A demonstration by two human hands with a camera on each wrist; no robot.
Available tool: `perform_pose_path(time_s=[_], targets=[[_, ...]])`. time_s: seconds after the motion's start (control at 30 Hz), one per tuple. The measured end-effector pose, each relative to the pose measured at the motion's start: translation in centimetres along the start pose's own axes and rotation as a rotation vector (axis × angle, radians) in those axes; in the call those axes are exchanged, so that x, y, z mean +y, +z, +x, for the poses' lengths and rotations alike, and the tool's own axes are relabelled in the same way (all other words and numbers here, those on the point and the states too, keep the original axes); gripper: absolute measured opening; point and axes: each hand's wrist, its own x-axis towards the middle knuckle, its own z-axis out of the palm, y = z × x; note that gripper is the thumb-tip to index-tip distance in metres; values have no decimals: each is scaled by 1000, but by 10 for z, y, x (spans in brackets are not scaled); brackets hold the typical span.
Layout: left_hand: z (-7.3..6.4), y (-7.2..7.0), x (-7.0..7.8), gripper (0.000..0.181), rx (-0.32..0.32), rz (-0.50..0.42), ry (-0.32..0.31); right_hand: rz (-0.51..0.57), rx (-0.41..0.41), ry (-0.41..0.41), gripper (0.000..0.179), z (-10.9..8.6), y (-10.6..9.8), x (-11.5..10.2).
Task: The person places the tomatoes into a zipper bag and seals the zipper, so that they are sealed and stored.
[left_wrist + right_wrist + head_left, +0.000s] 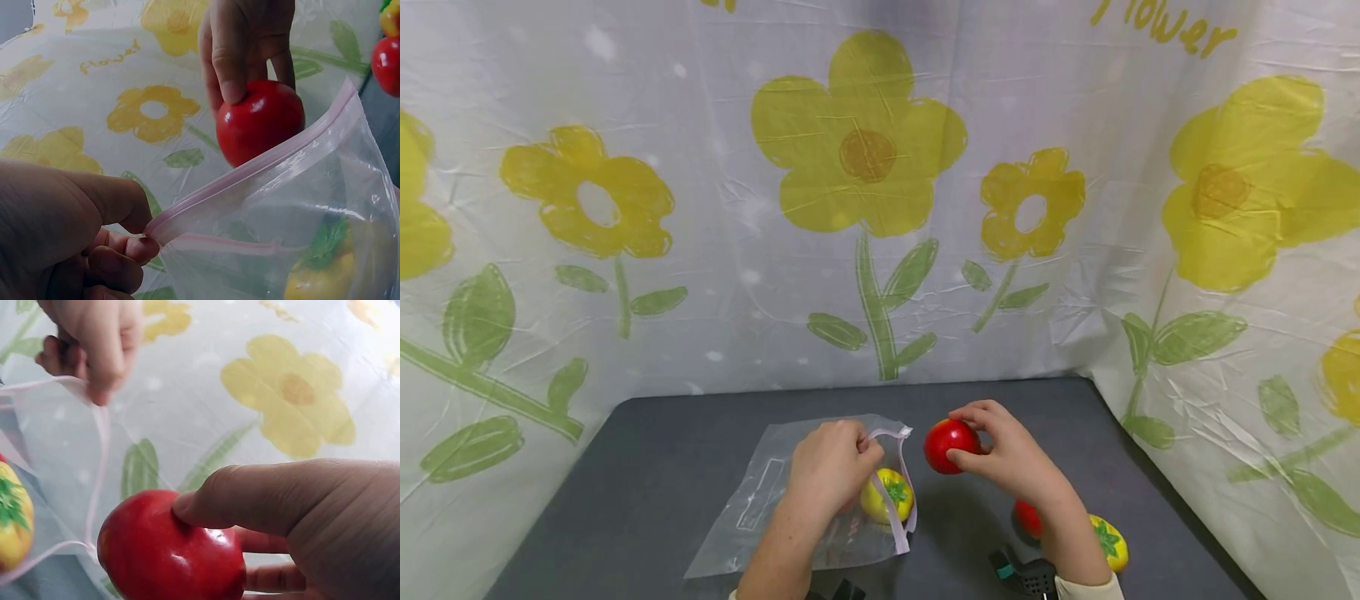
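My left hand (829,468) pinches the pinkish zip edge of a clear zip bag (752,492), holding its mouth raised and apart on the right side. Inside the bag sits a yellow fruit with a green leafy top (891,496); a bit of red shows beside it, mostly hidden. With thumb and fingers, my right hand (1006,454) grips a glossy round red fruit (946,447) above the table. That fruit is close to the bag's mouth, to its right in the head view. From the left wrist, the red fruit (261,125) appears just beyond the zip edge.
Beneath my right forearm, another red fruit (1028,518) and a yellow fruit with a green top (1109,542) lie on the dark table (647,483), partly covered by the arm. A white cloth printed with yellow flowers (722,333) hangs around the table's back and sides.
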Motion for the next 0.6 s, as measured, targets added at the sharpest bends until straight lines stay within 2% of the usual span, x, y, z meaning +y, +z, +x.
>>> perform_pose_path(time_s=[0.4,0.6], targets=[[0,-2,3,33,-4,5,-41,-25,-186,-32,41,3,23,-1],[-1,-2,3,35,12,-2,-23,-73,-253,-85,43,5,33,-4]])
